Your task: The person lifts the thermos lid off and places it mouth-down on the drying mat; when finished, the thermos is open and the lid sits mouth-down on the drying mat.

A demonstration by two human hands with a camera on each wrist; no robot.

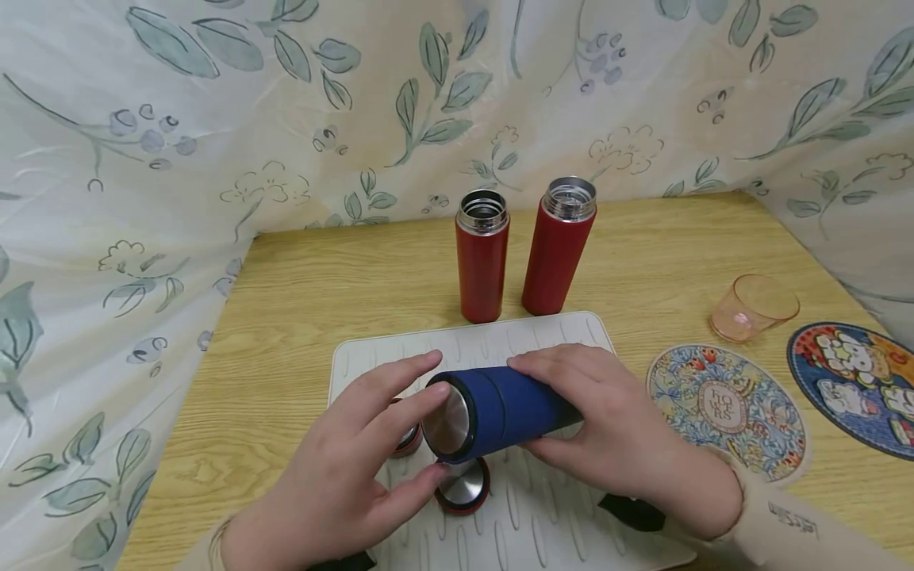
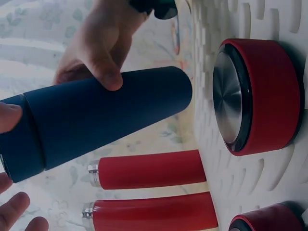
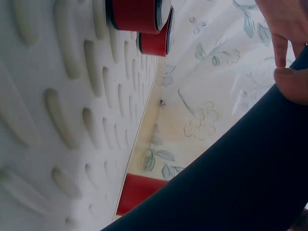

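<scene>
A blue vacuum flask [image 1: 524, 406] with its lid on is held tilted above the white mat, its steel-topped lid [image 1: 448, 420] facing left. My right hand [image 1: 596, 412] grips the flask body, thumb below and fingers over the top. At the lid end, my left hand [image 1: 350, 452] has its fingers spread, with index finger and thumb at the lid's edge. Under the lid end, a red lid [image 1: 464, 485] with a steel top lies on the mat. A second red lid [image 1: 407, 440] is partly hidden behind my left hand.
Two open red flasks stand behind the mat [image 1: 528, 515], a left one [image 1: 481, 274] and a right one [image 1: 559, 254]. To the right are a pink clear cup [image 1: 753, 309], a floral round coaster [image 1: 728, 408] and a cartoon-printed coaster [image 1: 857, 381]. A patterned curtain [image 1: 400, 95] borders the table.
</scene>
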